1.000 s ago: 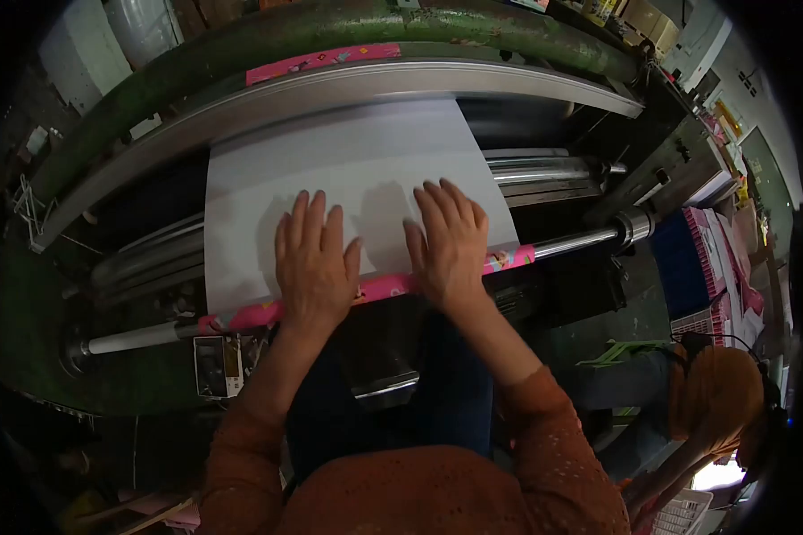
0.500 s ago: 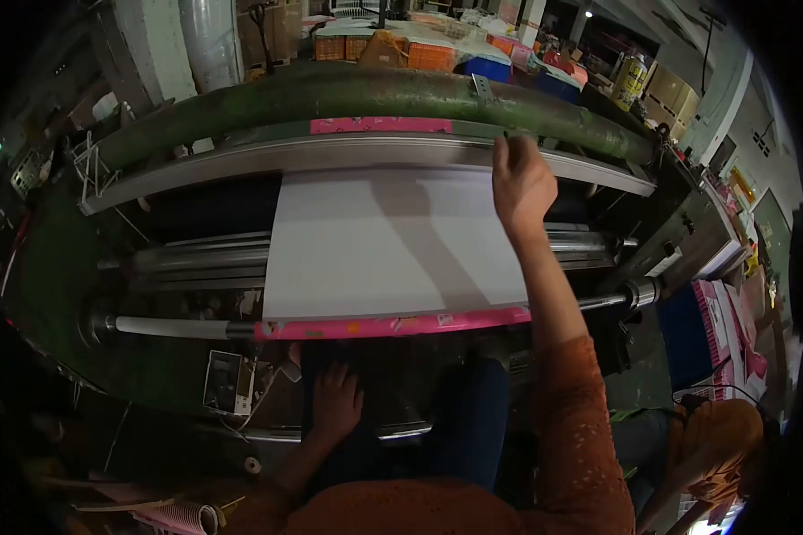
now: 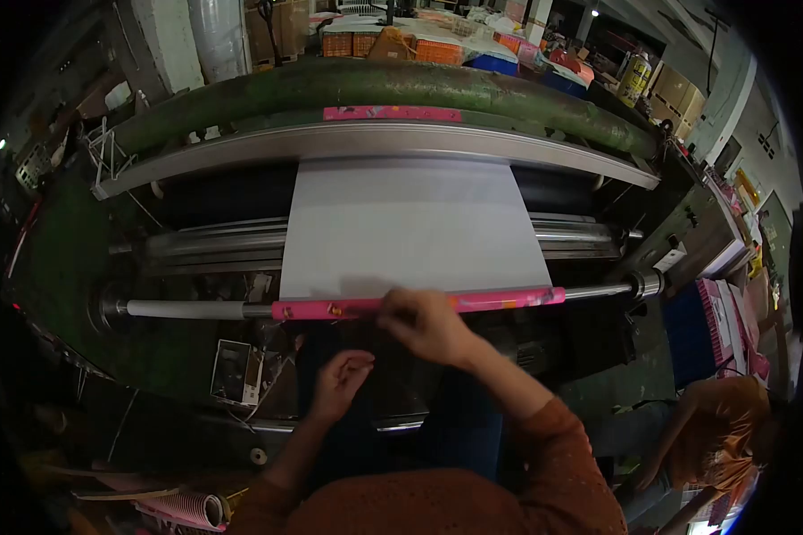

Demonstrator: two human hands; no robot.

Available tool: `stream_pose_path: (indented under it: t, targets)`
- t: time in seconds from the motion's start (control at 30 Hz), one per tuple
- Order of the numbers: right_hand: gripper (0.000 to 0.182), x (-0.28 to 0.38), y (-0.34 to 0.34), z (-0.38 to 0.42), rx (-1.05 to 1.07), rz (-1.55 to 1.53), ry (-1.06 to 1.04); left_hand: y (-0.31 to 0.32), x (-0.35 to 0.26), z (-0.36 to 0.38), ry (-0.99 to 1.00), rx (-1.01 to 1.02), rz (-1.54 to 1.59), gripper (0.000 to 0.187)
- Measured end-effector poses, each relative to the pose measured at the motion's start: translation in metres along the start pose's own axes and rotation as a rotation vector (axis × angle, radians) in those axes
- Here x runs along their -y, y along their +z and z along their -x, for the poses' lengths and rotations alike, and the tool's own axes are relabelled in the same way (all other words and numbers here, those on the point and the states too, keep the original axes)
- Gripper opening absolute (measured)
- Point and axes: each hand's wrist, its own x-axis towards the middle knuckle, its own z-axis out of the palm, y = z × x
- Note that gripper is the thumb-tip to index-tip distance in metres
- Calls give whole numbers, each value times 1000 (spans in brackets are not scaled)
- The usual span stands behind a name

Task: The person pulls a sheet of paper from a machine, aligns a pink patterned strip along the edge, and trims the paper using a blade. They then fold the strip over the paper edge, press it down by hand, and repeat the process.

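A: Where do we have our 2 hands?

B: We have our right hand (image 3: 433, 328) at the pink roll (image 3: 509, 300), overlapping its near edge in our view. Our left hand (image 3: 341, 385) is nearer our body, apart from the roll, above our lap.

A: Are our fingers gripping anything?

B: On the right we have them bent inward, but they are blurred and dark, so we can't tell whether they pinch something or touch the roll. On the left we have them loosely curled, with the thumb close by; we can't tell if anything is between them.

A: And the white sheet (image 3: 410, 227)?

B: We see it spread flat from under the metal bar (image 3: 375, 140) to the pink roll, which sits around the rod (image 3: 598, 291). Left of the roll, we see a white sleeve (image 3: 187, 309) on the rod.

A: What else is near us?

B: We have an open box (image 3: 234, 371) below the sleeve, and 1 co-worker (image 3: 718, 432) bending at our right.
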Motion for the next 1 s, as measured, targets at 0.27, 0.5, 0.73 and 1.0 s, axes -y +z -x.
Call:
stream_pose_path:
  t: [0.27, 0.5, 0.73, 1.0]
  targets:
    - [12, -59, 69, 115, 53, -623, 467, 13, 15, 5, -53, 180, -295, 10]
    - [11, -107, 59, 168, -124, 224, 530, -1, 44, -12, 410, -90, -1400, 21]
    - [11, -117, 58, 180, -161, 345, 441, 5, 56, -21, 447, -32, -1493, 19]
    - [13, -107, 50, 181, -106, 359, 473, 9, 54, -24, 456, -50, -1456, 16]
